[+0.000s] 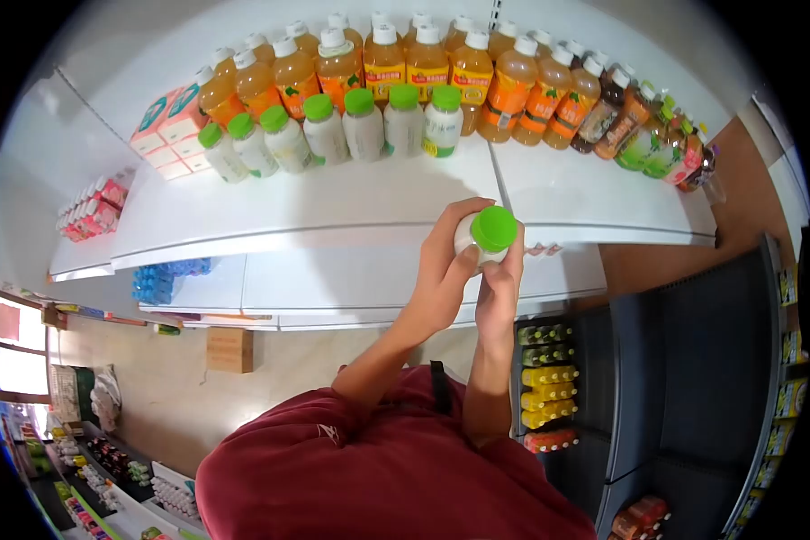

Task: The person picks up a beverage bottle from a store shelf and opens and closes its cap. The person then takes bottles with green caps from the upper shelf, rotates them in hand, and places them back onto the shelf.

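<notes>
Both my hands hold one white bottle with a green cap (493, 229) upright, just in front of the shelf edge. My left hand (443, 270) wraps its left side, with the thumb on the near face. On the right side, my right hand (499, 295) closes round it, thumb also at the front. The bottle's label is mostly hidden by fingers. Beyond, on the white shelf (333, 202), stands a row of similar green-capped bottles (363, 126). Behind them are several orange-labelled juice bottles with white caps (384, 65).
Pink-and-white cartons (168, 135) stand at the shelf's left, dark and green drink bottles (648, 144) at its right. Blue packs (157, 283) sit on a lower shelf. A cardboard box (230, 349) is on the floor. A dark shelf unit (675, 360) with yellow bottles (549, 396) stands right.
</notes>
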Demonstrator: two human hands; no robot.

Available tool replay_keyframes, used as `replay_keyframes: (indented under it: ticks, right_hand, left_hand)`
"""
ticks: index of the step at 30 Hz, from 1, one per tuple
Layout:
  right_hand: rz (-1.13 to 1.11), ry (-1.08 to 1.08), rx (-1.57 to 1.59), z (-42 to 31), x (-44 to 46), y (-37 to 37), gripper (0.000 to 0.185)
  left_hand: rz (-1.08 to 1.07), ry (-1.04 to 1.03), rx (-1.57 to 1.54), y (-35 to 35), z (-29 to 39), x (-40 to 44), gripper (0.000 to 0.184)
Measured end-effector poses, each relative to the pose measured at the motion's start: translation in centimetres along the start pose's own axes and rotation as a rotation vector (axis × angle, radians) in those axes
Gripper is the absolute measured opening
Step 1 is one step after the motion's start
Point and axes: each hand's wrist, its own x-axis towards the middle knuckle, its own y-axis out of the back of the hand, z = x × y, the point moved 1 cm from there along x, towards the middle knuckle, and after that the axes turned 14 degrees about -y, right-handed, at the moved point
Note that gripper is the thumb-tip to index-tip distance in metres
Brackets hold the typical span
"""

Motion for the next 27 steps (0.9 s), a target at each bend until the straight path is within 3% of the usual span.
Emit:
replay_keyframes:
  ticks: [3, 10, 18, 21, 27]
  right_hand:
    - [-0.001, 0.003, -0.008, 0.3, 3.5, 0.2, 0.063]
    - [-0.041, -0.316, 0.063, 0.6, 9.8, 3.7, 0.059]
    - [-0.174, -0.136, -0.027, 1.2, 13.5, 5.4, 0.053]
    - [-0.214, -0.032, -0.083, 1.9, 14.1, 5.6, 0.052]
    - [-0.097, 0.029, -0.204, 2.1, 14.2, 5.9, 0.054]
  left_hand:
    - [-0.006, -0.111, 0.089, 0.7, -3.0, 2.5, 0.044]
    - [-0.006, 0.167, 0.140, 0.0, -7.6, 6.3, 0.043]
    - [0.069, 0.281, 0.185, -1.0, -9.3, 7.7, 0.052]
    - [0.005, 0.109, 0.258, -0.9, -9.5, 7.0, 0.059]
    - [0.066, 0.051, 0.350, -0.5, -10.5, 5.8, 0.067]
